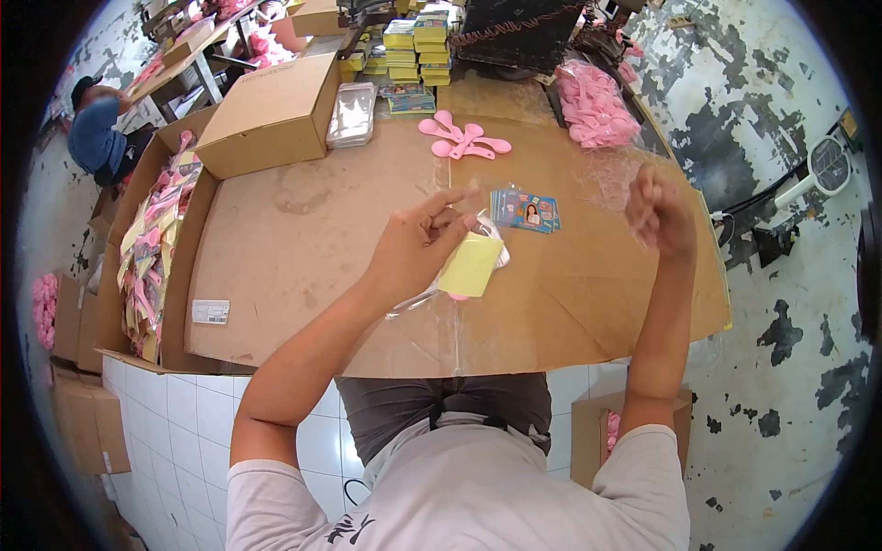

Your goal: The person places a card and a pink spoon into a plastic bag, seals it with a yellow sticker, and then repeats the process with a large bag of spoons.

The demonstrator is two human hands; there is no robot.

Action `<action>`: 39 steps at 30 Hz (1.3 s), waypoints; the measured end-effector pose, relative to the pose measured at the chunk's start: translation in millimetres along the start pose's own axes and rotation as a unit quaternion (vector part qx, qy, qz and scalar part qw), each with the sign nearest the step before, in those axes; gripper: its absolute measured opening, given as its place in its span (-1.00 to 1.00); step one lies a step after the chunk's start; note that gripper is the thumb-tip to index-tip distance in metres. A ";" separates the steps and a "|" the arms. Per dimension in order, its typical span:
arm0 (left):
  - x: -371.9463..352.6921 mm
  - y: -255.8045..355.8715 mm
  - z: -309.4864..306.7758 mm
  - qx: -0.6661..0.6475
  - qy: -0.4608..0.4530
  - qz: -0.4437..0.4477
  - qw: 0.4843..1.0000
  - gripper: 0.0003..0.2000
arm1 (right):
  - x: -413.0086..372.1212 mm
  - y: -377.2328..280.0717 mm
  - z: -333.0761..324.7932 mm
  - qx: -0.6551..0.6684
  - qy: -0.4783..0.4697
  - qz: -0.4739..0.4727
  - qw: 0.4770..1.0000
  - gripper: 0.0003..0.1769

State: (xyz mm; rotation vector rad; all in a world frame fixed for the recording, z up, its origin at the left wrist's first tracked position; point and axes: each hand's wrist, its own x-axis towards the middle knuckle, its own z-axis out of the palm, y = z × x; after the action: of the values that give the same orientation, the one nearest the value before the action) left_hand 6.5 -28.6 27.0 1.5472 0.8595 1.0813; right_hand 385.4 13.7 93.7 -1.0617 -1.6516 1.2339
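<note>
My left hand (418, 241) is closed in a pinch at the top of a yellow card (471, 264), above the middle of the cardboard-covered table. Clear plastic and something white show around the card, and a bit of pink peeks out below it. My right hand (660, 213) is raised over the table's right side, its fingers bent and smeared by motion; whether they hold anything cannot be made out. Between the hands lies a fanned stack of blue printed cards (525, 211). Farther back, several pink spoons (464, 136) lie in a loose pile.
A carton (176, 248) at left holds many packed pink pieces with cards. Behind it are a closed box (271, 115) and clear plastic sleeves (352, 115). Card stacks (416, 50) stand at the back, a bag of pink spoons (595, 106) back right. Another person (98, 133) sits far left.
</note>
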 end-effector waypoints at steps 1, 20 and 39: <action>0.6 -0.5 1.1 -0.006 0.001 0.000 1.000 -0.61 | 3.7 16.6 -21.0 -0.032 0.054 0.018 0.998 -0.86; 8.0 -18.7 4.5 -0.095 0.034 -0.021 0.995 -0.71 | 18.1 26.2 155.6 -0.019 -0.058 -0.047 0.997 -0.61; 8.7 -16.1 0.8 0.005 0.162 0.080 0.984 -0.75 | 15.2 36.6 163.2 -0.069 -0.108 -0.109 0.986 -0.76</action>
State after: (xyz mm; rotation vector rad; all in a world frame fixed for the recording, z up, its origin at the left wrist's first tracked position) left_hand 10.3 -17.2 13.1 1.4903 0.9693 1.4757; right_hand 234.2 -14.9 26.4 -0.8234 -1.9875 1.1339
